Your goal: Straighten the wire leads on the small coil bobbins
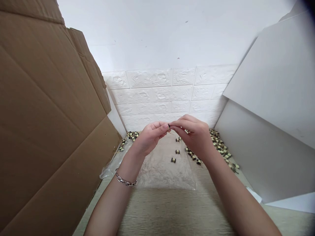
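Observation:
My left hand (150,136) and my right hand (194,132) meet above the table, fingertips pinched together on one tiny dark and cream part (169,127), mostly hidden by the fingers. A chain bracelet (125,181) circles my left wrist. Below the hands lies a clear plastic sheet (162,170) with three small spool-like parts (173,160) loose on it. Several more of these parts form a heap at the right (221,147) and a smaller group at the left (131,135).
A large brown cardboard panel (49,124) walls off the left side. White boards (270,108) close the right side. A white brick-pattern wall (159,95) stands behind. The table top (177,209) is pale and textured.

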Available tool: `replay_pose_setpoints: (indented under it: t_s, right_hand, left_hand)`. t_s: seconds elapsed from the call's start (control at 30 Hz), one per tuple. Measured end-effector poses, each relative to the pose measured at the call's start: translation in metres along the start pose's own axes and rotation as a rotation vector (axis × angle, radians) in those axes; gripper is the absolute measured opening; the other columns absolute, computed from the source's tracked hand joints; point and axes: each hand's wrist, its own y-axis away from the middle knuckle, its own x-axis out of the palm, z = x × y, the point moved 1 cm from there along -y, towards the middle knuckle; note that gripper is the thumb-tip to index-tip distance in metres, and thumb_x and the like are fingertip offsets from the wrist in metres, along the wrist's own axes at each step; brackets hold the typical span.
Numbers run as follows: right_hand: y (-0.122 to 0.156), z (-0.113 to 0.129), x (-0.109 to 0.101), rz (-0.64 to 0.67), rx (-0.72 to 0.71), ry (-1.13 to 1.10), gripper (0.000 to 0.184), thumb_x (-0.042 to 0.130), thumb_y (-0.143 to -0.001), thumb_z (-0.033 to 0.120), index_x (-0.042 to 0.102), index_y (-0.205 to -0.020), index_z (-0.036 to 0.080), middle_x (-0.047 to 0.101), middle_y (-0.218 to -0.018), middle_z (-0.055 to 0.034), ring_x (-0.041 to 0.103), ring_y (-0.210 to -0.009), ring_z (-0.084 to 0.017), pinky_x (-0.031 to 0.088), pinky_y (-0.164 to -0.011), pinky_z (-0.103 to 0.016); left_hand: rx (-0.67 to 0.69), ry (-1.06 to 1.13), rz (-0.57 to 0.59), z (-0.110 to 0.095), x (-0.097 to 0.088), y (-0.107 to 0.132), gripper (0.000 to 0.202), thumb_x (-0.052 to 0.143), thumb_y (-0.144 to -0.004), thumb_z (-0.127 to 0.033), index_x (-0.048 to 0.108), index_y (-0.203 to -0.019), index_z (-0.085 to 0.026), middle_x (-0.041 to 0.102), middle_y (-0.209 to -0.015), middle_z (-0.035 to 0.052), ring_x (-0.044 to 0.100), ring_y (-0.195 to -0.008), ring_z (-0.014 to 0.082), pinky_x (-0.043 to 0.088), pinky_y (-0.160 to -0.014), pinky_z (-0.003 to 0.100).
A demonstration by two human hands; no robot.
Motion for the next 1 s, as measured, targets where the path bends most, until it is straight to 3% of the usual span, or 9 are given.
replay_pose_setpoints:
  t_s: [0.33,0.57,0.77,1.0]
  right_hand:
    - [0.000,-0.007,0.002,0.031,-0.044,0.028,0.014,0.050,-0.079,0.017,0.063,-0.078,0.021,0.061,-0.073,-0.0003,0.055,-0.069,-0.012,0.043,-0.066,-0.025]
    - [-0.001,0.001,-0.004,-0.027,0.027,-0.049,0.012,0.053,-0.077,0.016,0.063,-0.079,0.022,0.061,-0.073,0.0007,0.055,-0.069,-0.011,0.043,-0.063,-0.024]
    - [-0.002,0.004,-0.012,-0.135,0.077,0.039,0.009,0.052,-0.078,0.020,0.061,-0.079,0.022,0.061,-0.071,0.0008,0.053,-0.062,-0.011,0.040,-0.059,-0.025]
    - [-0.004,0.001,-0.014,-0.043,0.046,0.062,0.017,0.044,-0.083,0.021,0.059,-0.091,0.021,0.059,-0.082,-0.0021,0.053,-0.078,-0.013,0.040,-0.066,-0.025]
  left_hand:
    - [0.010,-0.049,-0.003,0.002,-0.003,-0.002,0.019,0.061,-0.069,-0.033,0.058,-0.068,-0.015,0.051,-0.067,-0.0004,0.041,-0.065,0.0084,0.030,-0.064,0.023]
    - [-0.070,0.242,0.034,0.005,0.005,0.003,0.015,0.060,-0.071,-0.031,0.060,-0.073,-0.016,0.054,-0.072,-0.0015,0.047,-0.066,0.0060,0.036,-0.070,0.022]
    - [-0.139,0.441,0.067,0.002,0.010,0.007,0.019,0.055,-0.076,-0.032,0.060,-0.082,-0.015,0.053,-0.072,-0.0014,0.048,-0.065,0.0052,0.040,-0.071,0.023]
    - [-0.177,0.493,0.093,0.000,0.009,0.008,0.020,0.053,-0.077,-0.033,0.060,-0.084,-0.014,0.053,-0.072,-0.0013,0.049,-0.067,0.0058,0.041,-0.072,0.024]
